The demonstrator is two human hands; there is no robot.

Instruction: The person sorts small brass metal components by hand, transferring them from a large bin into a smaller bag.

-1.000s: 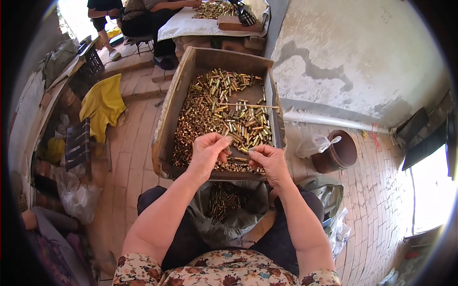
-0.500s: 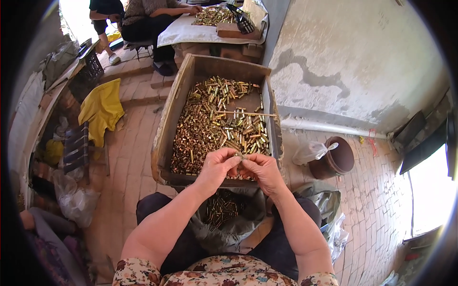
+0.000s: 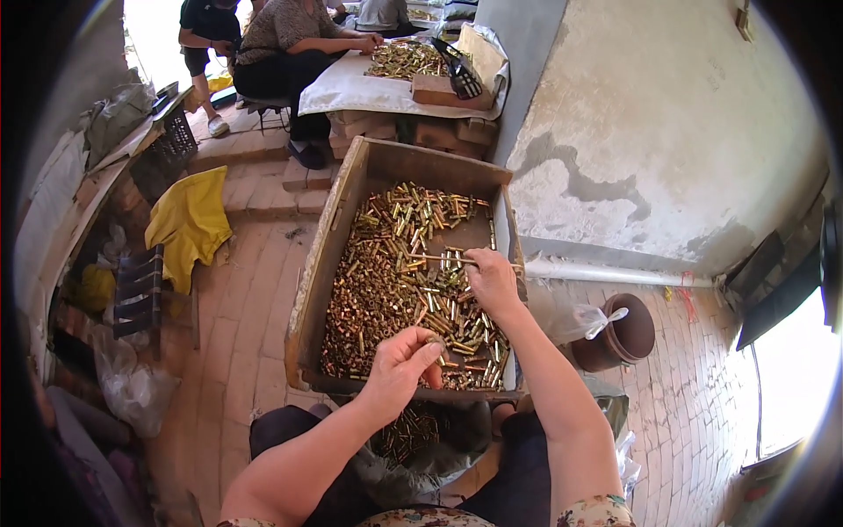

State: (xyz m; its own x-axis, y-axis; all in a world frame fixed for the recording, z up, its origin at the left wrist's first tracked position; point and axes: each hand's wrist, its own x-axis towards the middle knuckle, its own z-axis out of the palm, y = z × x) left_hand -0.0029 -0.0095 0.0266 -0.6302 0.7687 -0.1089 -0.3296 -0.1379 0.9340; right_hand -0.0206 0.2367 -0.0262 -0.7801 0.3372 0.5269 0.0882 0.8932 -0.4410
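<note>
In front of me stands a wooden box (image 3: 303,307) holding many small brass- and copper-coloured metal tubes (image 3: 413,215). Over its near part, my left hand (image 3: 399,373) is closed, thumb and forefinger pinched on a small metal piece (image 3: 436,341) whose exact shape I cannot make out. Farther right, my right hand (image 3: 493,283) closes its fingers on a thin wooden stick (image 3: 435,257) lying across the tubes; the hand hides the stick's right part. Below the box's near edge, a dark bag (image 3: 474,430) between my knees contains more tubes.
Beyond the box, people sit by a cloth-covered table (image 3: 329,97) with a heap of tubes and a brick (image 3: 452,90). A brown bucket (image 3: 628,329) with a plastic bag stands right, near the wall. Yellow cloth (image 3: 189,215) drapes at left over the brick floor.
My right hand has left the left hand and moved forward to the stick. The left hand stays pinched over the near part of the box. The whole view has tilted upward.
</note>
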